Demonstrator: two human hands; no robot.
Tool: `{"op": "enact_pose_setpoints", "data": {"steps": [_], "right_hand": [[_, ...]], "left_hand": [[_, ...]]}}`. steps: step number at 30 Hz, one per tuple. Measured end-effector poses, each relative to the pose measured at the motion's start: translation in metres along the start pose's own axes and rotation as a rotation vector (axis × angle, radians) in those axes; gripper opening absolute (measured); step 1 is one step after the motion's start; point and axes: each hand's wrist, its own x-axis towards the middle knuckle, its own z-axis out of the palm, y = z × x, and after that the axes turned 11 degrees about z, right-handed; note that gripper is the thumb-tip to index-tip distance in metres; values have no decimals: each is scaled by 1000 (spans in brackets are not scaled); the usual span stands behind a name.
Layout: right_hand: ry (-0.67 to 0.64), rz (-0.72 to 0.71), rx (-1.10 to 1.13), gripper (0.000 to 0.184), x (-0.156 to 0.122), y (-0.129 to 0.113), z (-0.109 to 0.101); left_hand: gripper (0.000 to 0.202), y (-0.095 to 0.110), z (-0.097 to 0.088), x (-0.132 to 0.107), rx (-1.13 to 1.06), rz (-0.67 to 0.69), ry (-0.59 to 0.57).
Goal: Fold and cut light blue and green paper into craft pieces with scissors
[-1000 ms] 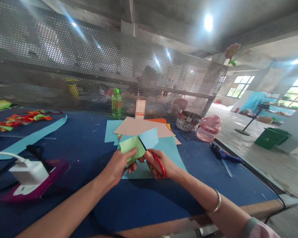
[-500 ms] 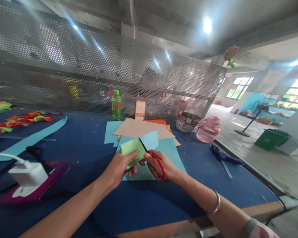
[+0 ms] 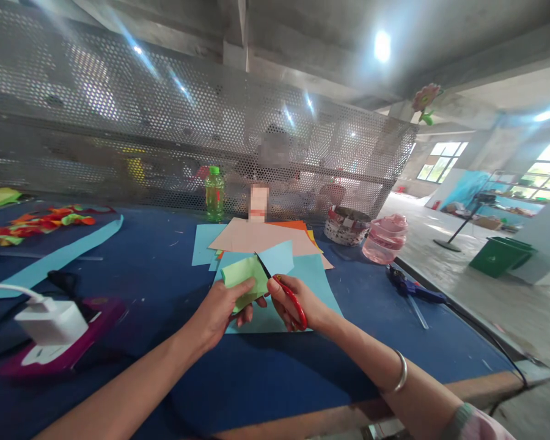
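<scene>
A piece of light green paper is being gripped by the left hand, while red-handled scissors are being held by the right hand, with the dark blades being kept at the paper's edge. The hands are being held close together but apart, just above a light blue sheet. The left fingers are being kept near the blades, so a finger could be nicked if the paper is being turned carelessly. The paper could bend or tear if it is being held loosely, and a cut could go crooked if the scissors are being tilted. The sheets below could also be knocked out of place, as they are only being left in a loose pile, with a peach sheet lying beyond. On the left, bright paper strips and a long blue strip are being left on the dark blue table. A white charger is being rested on a flat magenta thing, close to the left arm, where its cord could catch a sleeve or wrist. Farther right, a green bottle, a woven pot, a pink jar and a blue glue gun are being kept out of the way of the hands.
</scene>
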Motion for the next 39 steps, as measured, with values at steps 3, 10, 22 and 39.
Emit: {"op": "enact_pose_setpoints", "data": {"steps": [3,10,22,39], "right_hand": [[-2,21,13,56,-1,-2,0],[-5,16,56,57,0,-5,2],[-30,29,82,55,5,-3,1],[-147,87,128,54,24,8,-12]], "left_hand": [[28,0,1,0,7,-10,-8],[28,-1,3,-1,14,1,-14],[22,-4,-4,3,-27,19,89],[25,-4,-14,16,58,78,368]]}}
